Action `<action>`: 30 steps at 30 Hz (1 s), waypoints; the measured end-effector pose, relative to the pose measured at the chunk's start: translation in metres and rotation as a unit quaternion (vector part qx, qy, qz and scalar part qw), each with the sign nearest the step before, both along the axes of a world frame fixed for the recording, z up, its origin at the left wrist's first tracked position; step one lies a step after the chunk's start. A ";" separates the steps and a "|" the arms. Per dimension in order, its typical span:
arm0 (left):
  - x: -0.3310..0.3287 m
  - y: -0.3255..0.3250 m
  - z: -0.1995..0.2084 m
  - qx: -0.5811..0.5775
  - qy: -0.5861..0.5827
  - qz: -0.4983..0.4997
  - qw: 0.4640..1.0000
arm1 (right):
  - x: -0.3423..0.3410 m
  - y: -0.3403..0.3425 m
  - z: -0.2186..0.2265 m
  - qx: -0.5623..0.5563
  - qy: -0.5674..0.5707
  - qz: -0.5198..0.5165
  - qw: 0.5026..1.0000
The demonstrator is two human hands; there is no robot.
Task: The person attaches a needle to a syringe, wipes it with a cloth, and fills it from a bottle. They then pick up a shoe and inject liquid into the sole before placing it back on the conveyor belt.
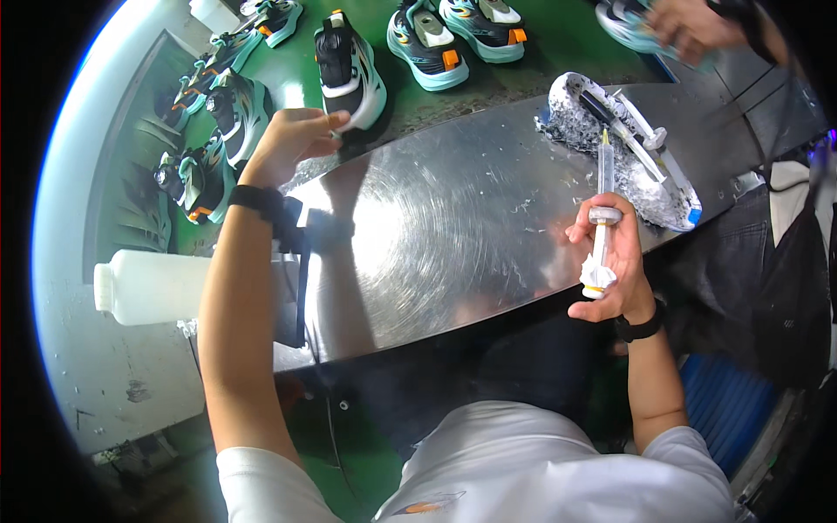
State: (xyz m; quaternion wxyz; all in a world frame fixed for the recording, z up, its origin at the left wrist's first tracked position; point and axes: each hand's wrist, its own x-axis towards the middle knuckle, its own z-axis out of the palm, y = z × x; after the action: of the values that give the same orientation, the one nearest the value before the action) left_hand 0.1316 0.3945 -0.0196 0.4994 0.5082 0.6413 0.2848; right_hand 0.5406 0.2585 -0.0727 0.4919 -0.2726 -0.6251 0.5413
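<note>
My left hand (296, 144) is at the far edge of the metal worktop, its fingers closed on the toe of a black, white and mint sneaker (344, 70). That sneaker stands with its toe toward me and an orange tab at its heel. In my right hand (623, 253), palm up, lies a clear syringe (605, 179) with a yellowish tip pointing away from me. White material clings around the plunger end. Just beyond this hand is a fuzzy white pad (649, 196) with dark stains, on which a black-handled tool (597, 109) and white plastic pieces rest.
More matching sneakers (427, 44) stand on the green surface beyond the metal worktop (453, 218), with several at the left (235, 113). A translucent white bottle (148, 288) is beside my left forearm. At the upper right, another person's hand (697, 30) is at a sneaker (623, 26).
</note>
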 end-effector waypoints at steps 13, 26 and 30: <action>0.014 0.024 -0.005 0.323 0.475 -0.220 0.789 | -0.001 0.016 -0.010 0.037 -0.040 -0.016 0.998; 0.177 0.111 0.076 0.190 0.325 -0.224 0.899 | 0.016 0.031 -0.009 -0.031 -0.026 -0.027 0.999; 0.179 0.150 0.054 0.138 0.504 -0.148 0.840 | 0.018 0.034 -0.001 -0.018 -0.038 -0.029 0.999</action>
State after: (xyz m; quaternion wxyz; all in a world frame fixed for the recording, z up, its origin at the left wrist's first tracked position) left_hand 0.3109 0.5445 0.0345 0.0681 0.7339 0.6759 -0.0028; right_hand 0.5583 0.2920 -0.0733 0.4779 -0.3201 -0.6255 0.5272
